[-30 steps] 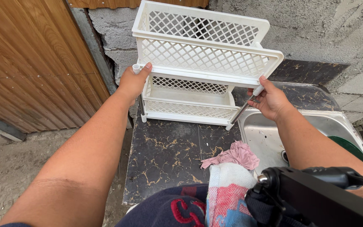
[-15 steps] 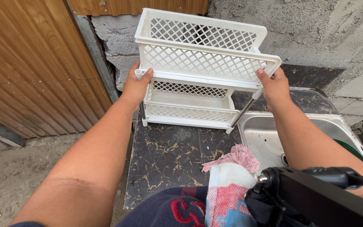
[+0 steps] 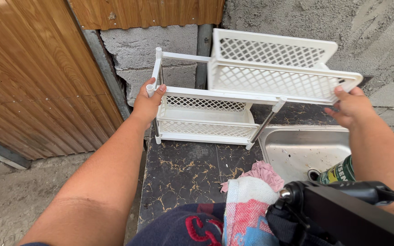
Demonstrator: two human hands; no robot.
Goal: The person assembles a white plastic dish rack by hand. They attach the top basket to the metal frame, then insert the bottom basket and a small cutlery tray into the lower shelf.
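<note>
Nearest, a pink cloth (image 3: pixel 263 173) lies on the dark marbled counter (image 3: pixel 183 168), beside a green can (image 3: pixel 338 172) with a white label in the steel sink (image 3: pixel 297 146). Farther back, the left hand (image 3: pixel 147 102) grips the white rack's post (image 3: pixel 157 86), while the right hand (image 3: pixel 349 107) pinches the upper basket's (image 3: pixel 274 73) right end, lifted off to the right above the lower basket (image 3: pixel 206 118) on the counter.

Dark marbled counter (image 3: pixel 188 168): white rack base (image 3: pixel 204 125) at back, pink cloth (image 3: pixel 263 173) nr sink (image 3: pixel 306 146).
</note>
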